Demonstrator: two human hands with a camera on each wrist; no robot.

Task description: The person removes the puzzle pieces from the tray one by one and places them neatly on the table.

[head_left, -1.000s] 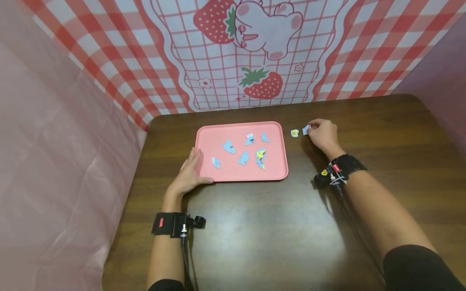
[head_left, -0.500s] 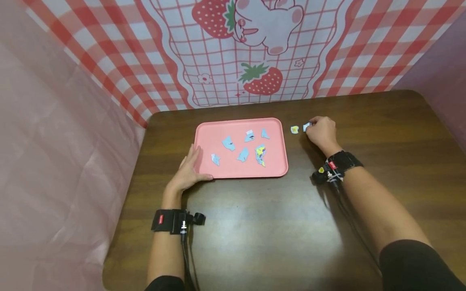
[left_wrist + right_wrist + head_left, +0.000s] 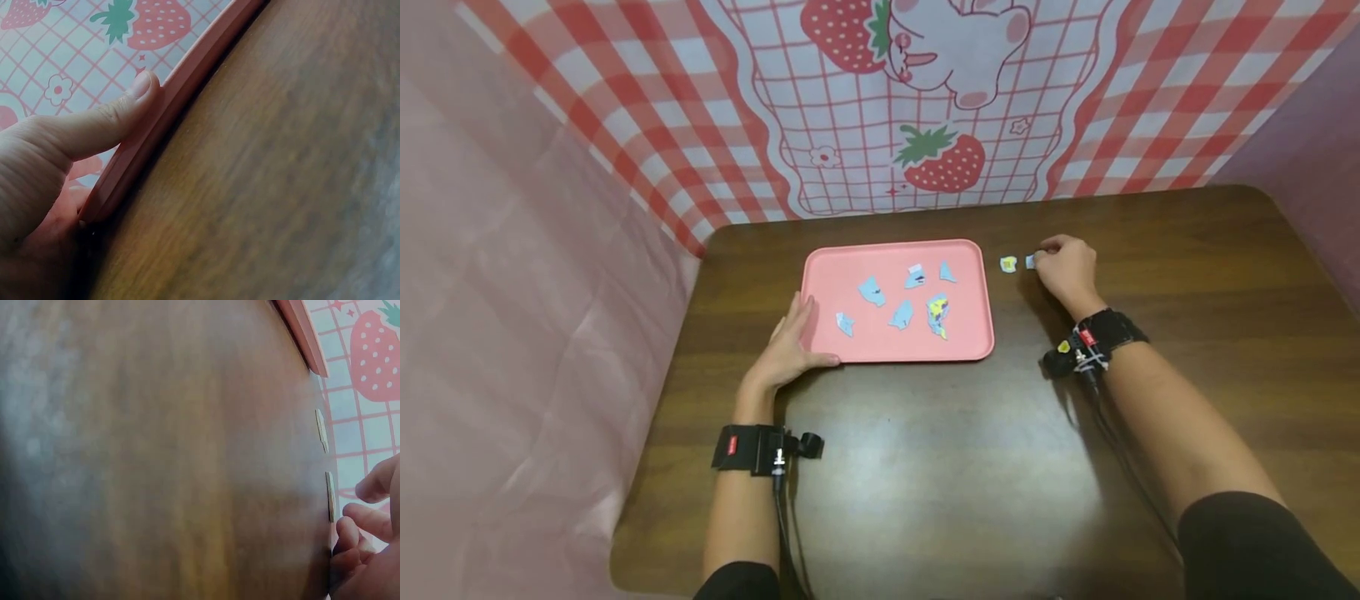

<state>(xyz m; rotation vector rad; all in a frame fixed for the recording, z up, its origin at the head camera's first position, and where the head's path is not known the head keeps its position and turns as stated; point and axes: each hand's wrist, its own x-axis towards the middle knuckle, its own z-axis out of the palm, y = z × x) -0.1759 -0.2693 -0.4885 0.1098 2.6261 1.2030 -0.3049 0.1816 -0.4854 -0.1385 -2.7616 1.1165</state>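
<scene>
On the table lies a pink tray, seen whole in the head view. My left hand rests on its near left corner, fingers along the left side. In the left wrist view the thumb lies along the tray's rim. To the right of the tray, my right hand is over a small blue-and-white puzzle piece, partly hiding it. The right wrist view shows this piece flat on the table, with thumb and forefinger apart beside it. A yellow-centred puzzle piece lies just left of it.
Several irregular light-blue pieces, including one at the tray's middle left, lie spread inside the tray. A larger piece with yellow patches lies near its right side. A strawberry-print cloth hangs behind the wooden table.
The right fingers have shifted slightly over the blue-and-white piece, which shows less now. The left hand stays on the tray; the head view has tilted slightly.
</scene>
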